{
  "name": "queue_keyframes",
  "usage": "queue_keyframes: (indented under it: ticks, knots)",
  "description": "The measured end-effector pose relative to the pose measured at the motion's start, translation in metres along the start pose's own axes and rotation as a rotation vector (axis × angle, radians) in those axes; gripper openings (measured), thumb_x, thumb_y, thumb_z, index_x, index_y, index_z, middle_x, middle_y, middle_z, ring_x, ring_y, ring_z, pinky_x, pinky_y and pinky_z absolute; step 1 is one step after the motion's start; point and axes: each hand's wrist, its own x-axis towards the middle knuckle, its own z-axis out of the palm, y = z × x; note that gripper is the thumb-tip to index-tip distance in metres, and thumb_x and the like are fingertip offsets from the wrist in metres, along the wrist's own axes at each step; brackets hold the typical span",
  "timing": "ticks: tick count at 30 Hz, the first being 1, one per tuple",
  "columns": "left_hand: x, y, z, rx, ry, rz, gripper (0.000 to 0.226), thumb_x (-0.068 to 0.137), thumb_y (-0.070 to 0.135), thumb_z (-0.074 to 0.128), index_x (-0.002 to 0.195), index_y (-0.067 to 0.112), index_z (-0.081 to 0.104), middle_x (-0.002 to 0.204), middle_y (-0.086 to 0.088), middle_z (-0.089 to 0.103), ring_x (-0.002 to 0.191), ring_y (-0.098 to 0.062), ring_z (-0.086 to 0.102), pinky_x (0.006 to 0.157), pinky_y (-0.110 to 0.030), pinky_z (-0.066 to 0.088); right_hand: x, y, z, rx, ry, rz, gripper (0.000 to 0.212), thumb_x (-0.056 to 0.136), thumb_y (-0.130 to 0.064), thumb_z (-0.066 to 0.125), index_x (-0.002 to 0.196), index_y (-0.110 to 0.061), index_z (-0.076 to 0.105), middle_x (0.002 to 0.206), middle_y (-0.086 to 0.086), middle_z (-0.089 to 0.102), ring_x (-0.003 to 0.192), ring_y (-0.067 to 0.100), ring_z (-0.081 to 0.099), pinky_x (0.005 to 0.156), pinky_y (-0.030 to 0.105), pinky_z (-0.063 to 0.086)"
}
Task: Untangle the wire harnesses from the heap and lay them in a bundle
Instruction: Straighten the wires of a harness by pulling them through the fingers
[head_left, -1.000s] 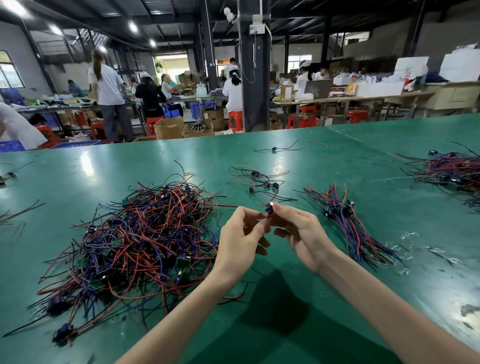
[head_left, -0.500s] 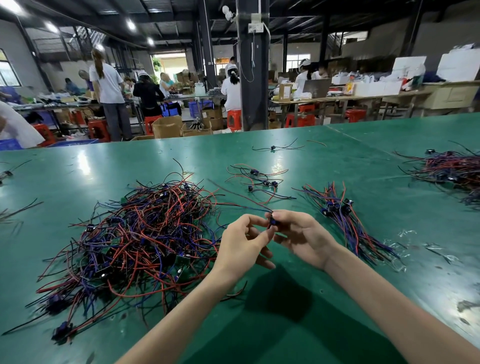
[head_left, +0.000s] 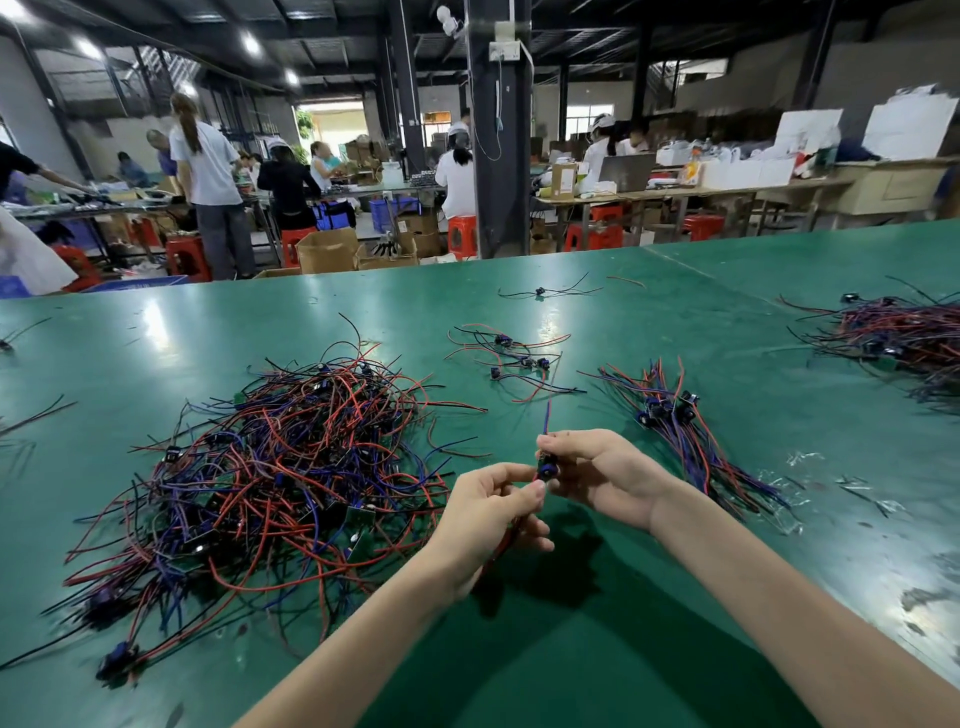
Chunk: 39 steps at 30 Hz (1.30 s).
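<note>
- One wire harness (head_left: 545, 470), a small blue-black connector with red and blue leads, is held just above the bench (head_left: 675, 322), over the middle of its near half, between both hands
- The right hand (head_left: 605, 475) curls its fingers round the connector and pinches the leads that rise from it toward the far edge
- The left hand (head_left: 485, 517) pinches the harness just below the connector with thumb and forefinger; red leads run down under its palm, and its other fingers are loosely curled
- The two hands meet at the connector
- The heap (head_left: 270, 467) of tangled red, blue and black harnesses lies on the bench just left of the left hand, spreading toward the near left corner
- The bundle (head_left: 685, 441) of sorted harnesses lies just right of the right hand, connectors clustered in its far part, long leads trailing toward the near right
- A few loose harnesses (head_left: 511, 356) lie beyond the hands, between heap and bundle
- A single harness (head_left: 540, 292) lies nearer the far edge
- A second pile (head_left: 904, 338) of harnesses sits at the right edge, well apart from the bundle
- Scraps of clear wrap (head_left: 800, 460) lie beside the bundle's near end
</note>
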Motion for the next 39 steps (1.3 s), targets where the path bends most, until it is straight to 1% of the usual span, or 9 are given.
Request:
queue_keyframes:
  ticks: [10, 15, 20, 23, 28, 32, 35, 37, 39]
  knots:
    - [-0.005, -0.005, 0.005, -0.042, -0.024, -0.008, 0.015, 0.091, -0.005, 0.055, 0.103, 0.003, 0.056, 0.055, -0.003, 0.05, 0.042, -0.013, 0.056, 0.043, -0.026, 0.051, 0.007, 0.003, -0.001, 0.023, 0.157, -0.082, 0.005, 0.086, -0.006, 0.063, 0.082, -0.009, 0.062, 0.064, 0.003, 0.069, 0.052, 0.008, 0.062, 0.057, 0.021, 0.05]
    - [-0.007, -0.005, 0.006, 0.049, -0.138, -0.035, 0.022, 0.092, -0.008, 0.05, 0.111, 0.002, 0.052, 0.048, 0.002, 0.047, 0.035, -0.014, 0.053, 0.044, -0.03, 0.054, 0.008, 0.001, -0.011, 0.022, 0.282, -0.149, 0.007, 0.086, -0.003, 0.063, 0.079, -0.006, 0.061, 0.057, 0.003, 0.067, 0.042, 0.003, 0.053, 0.044, 0.016, 0.045]
    - [-0.011, -0.001, 0.005, 0.069, -0.235, -0.052, 0.027, 0.092, -0.009, 0.047, 0.115, 0.005, 0.054, 0.052, 0.003, 0.047, 0.038, -0.013, 0.051, 0.049, -0.033, 0.056, 0.009, -0.006, -0.026, 0.052, 0.4, -0.2, 0.01, 0.086, -0.003, 0.062, 0.077, -0.004, 0.062, 0.053, 0.003, 0.066, 0.039, 0.002, 0.052, 0.041, 0.015, 0.044]
    - [-0.012, 0.002, 0.007, -0.035, -0.254, -0.121, 0.025, 0.094, -0.005, 0.043, 0.113, 0.005, 0.056, 0.057, -0.005, 0.052, 0.045, -0.018, 0.054, 0.053, -0.037, 0.057, 0.008, -0.008, -0.029, 0.042, 0.402, -0.218, 0.009, 0.086, -0.003, 0.063, 0.076, -0.004, 0.062, 0.053, 0.003, 0.067, 0.039, 0.003, 0.051, 0.042, 0.016, 0.045]
    - [-0.01, 0.002, 0.009, -0.065, -0.264, -0.177, 0.025, 0.099, 0.025, 0.044, 0.103, 0.004, 0.057, 0.084, -0.013, 0.064, 0.074, -0.027, 0.066, 0.068, -0.041, 0.059, 0.007, -0.007, -0.023, 0.063, 0.358, -0.251, 0.01, 0.085, -0.004, 0.065, 0.075, -0.005, 0.061, 0.056, 0.005, 0.068, 0.041, 0.005, 0.054, 0.043, 0.017, 0.047]
    - [-0.007, -0.003, 0.01, -0.097, -0.251, -0.202, 0.021, 0.094, 0.026, 0.054, 0.096, 0.005, 0.055, 0.08, -0.009, 0.067, 0.075, -0.028, 0.067, 0.074, -0.041, 0.059, 0.006, -0.007, -0.016, 0.12, 0.353, -0.276, 0.011, 0.084, -0.004, 0.065, 0.075, -0.005, 0.06, 0.056, 0.008, 0.068, 0.04, 0.006, 0.055, 0.044, 0.017, 0.048]
    - [-0.007, -0.001, 0.01, -0.075, -0.26, -0.193, 0.027, 0.081, 0.029, 0.064, 0.096, 0.009, 0.053, 0.075, -0.005, 0.059, 0.063, -0.023, 0.064, 0.059, -0.032, 0.059, 0.005, -0.006, -0.013, 0.13, 0.358, -0.29, 0.012, 0.084, -0.004, 0.065, 0.075, -0.005, 0.059, 0.057, 0.008, 0.068, 0.04, 0.007, 0.055, 0.044, 0.018, 0.049]
    - [-0.009, 0.001, 0.01, 0.043, -0.272, -0.177, 0.031, 0.075, 0.032, 0.067, 0.095, 0.013, 0.054, 0.071, 0.0, 0.06, 0.051, -0.014, 0.054, 0.043, -0.021, 0.046, 0.005, -0.005, -0.012, 0.128, 0.362, -0.298, 0.012, 0.085, -0.005, 0.066, 0.075, -0.005, 0.058, 0.057, 0.008, 0.068, 0.04, 0.007, 0.055, 0.045, 0.018, 0.049]
    - [-0.009, 0.001, 0.008, 0.126, -0.269, -0.168, 0.02, 0.083, 0.026, 0.066, 0.096, 0.015, 0.057, 0.069, 0.002, 0.061, 0.045, -0.009, 0.042, 0.039, -0.016, 0.033, 0.005, -0.005, -0.011, 0.132, 0.364, -0.299, 0.014, 0.085, -0.004, 0.065, 0.074, -0.006, 0.058, 0.057, 0.008, 0.068, 0.04, 0.006, 0.055, 0.045, 0.017, 0.05]
